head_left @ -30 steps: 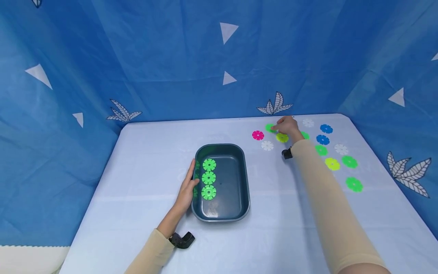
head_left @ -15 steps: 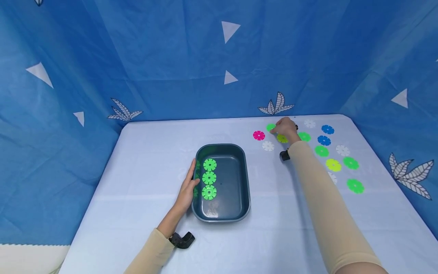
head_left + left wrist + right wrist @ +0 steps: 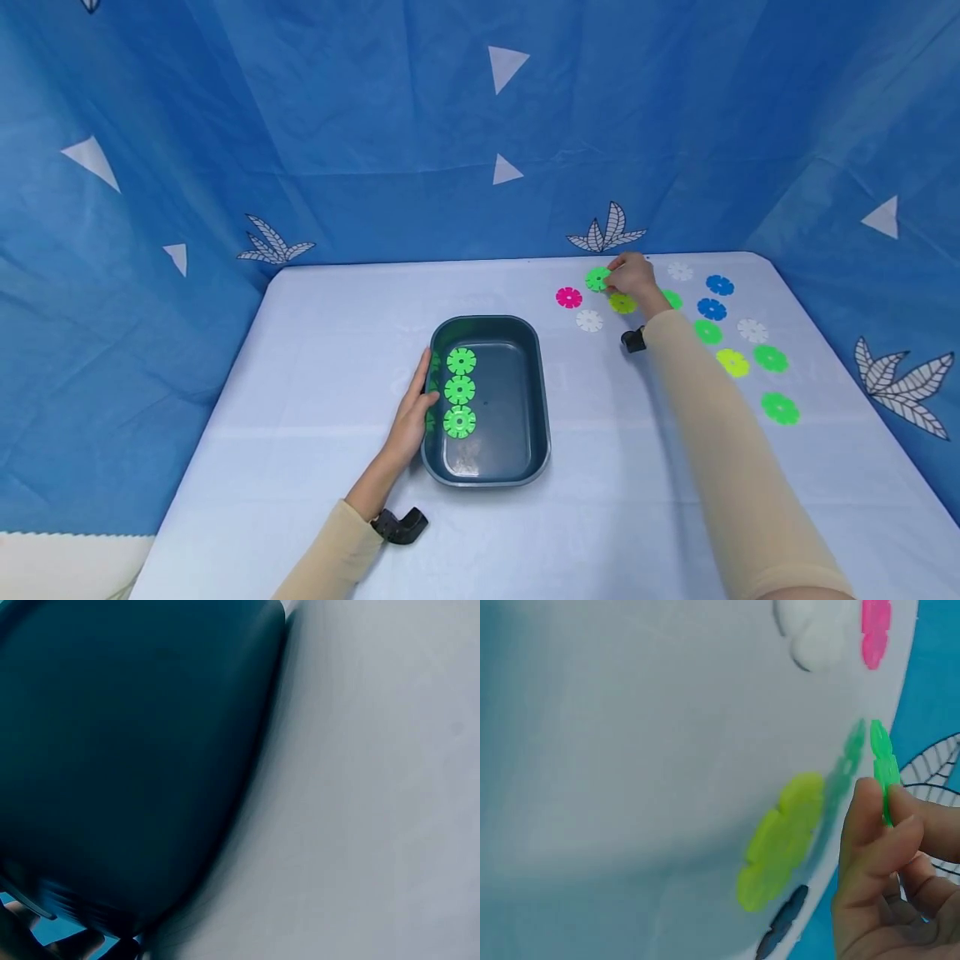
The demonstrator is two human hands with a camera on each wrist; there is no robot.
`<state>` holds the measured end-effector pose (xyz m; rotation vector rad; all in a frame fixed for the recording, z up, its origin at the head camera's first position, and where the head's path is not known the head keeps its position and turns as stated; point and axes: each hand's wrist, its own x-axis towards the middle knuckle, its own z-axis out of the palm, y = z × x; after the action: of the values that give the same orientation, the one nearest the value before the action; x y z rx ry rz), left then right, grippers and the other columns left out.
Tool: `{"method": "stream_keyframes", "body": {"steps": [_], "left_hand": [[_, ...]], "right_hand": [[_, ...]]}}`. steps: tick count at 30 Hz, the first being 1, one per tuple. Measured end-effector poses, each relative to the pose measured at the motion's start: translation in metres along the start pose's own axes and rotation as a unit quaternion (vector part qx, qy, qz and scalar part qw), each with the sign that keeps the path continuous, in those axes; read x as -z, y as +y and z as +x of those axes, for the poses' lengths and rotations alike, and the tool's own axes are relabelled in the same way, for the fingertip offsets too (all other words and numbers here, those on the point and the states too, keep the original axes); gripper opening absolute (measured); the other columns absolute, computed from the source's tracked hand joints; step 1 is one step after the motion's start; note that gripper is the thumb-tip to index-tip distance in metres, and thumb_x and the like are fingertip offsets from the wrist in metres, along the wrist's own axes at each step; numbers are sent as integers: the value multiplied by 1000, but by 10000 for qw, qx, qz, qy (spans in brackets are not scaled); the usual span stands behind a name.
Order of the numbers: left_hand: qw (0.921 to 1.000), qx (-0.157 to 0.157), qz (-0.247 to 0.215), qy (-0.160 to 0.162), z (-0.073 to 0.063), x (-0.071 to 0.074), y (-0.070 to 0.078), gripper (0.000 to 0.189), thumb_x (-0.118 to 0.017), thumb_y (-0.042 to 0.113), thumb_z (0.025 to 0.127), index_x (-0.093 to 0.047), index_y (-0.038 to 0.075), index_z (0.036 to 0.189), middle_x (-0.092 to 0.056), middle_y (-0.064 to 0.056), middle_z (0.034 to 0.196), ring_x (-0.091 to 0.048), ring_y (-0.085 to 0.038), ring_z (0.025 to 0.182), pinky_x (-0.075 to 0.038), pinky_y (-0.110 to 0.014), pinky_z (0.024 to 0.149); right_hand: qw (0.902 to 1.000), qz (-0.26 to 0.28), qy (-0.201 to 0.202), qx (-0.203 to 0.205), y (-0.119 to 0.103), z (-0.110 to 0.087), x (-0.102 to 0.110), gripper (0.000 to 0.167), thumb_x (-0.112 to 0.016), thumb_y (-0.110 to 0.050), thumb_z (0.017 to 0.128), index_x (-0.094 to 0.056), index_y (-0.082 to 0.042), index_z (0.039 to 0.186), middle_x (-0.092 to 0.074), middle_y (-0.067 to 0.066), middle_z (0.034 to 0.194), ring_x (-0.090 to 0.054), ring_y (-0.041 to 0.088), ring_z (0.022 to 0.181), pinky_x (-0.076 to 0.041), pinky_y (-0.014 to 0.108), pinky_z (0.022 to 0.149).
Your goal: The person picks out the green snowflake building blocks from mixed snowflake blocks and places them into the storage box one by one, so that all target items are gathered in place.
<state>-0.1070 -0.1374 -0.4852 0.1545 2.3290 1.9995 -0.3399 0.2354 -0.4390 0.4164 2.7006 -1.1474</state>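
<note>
In the head view my left hand (image 3: 408, 417) holds the left wall of a dark teal plastic tub (image 3: 517, 417), with the thumb over the rim and the fingers along the outside. Three green notched discs lie in a column inside it, among them a middle green disc (image 3: 460, 390). At the table's far side my right hand (image 3: 632, 273) pinches a green notched disc (image 3: 597, 278) between thumb and fingertips. The right wrist view shows this green disc (image 3: 883, 754) edge-on, raised above the tabletop, its shadow beside it. A yellow-green disc (image 3: 622, 303) lies just below the right hand.
Left of the right hand lie a pink disc (image 3: 568, 297) and a white disc (image 3: 588, 321). To its right are several more, including a blue disc (image 3: 720, 285), a yellow disc (image 3: 732, 362) and a green disc (image 3: 781, 408). A blue curtain (image 3: 375, 125) hangs behind the white table (image 3: 315, 358).
My right fingers have taken hold of the green disc and lifted it slightly off the table. The left hand and the tub have stayed in place.
</note>
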Motion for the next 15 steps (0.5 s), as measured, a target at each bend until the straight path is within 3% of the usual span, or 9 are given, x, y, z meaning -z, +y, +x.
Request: {"method": "stream_keyframes", "body": {"steps": [7,12,15], "left_hand": [[10000,-78,47,36,2,1,-1,64,-33,6,100,-12,23,159,-7,0,166,-1,-24,153,-2,-51,123],[10000,-40,39,8,1,1,-1,64,-32,7,100,-12,22,159,-6,1,166,0,-22,153,-1,-50,124],[10000,-5,30,-8,1,1,0,64,-32,7,100,-11,23,159,-6,1,166,0,-23,153,-1,-50,123]], "right_hand": [[9979,584,-249,125,-4,-16,4,26,-59,-3,94,-53,4,118,-59,19,107,-69,20,83,-58,32,78],[9959,696,-411,401,-10,-50,7,28,-63,-6,93,-52,4,116,-61,13,96,-72,25,89,-59,34,78],[9923,758,-608,768,-15,-77,8,30,-64,-8,92,-52,6,117,-61,12,92,-73,20,83,-60,33,76]]}}
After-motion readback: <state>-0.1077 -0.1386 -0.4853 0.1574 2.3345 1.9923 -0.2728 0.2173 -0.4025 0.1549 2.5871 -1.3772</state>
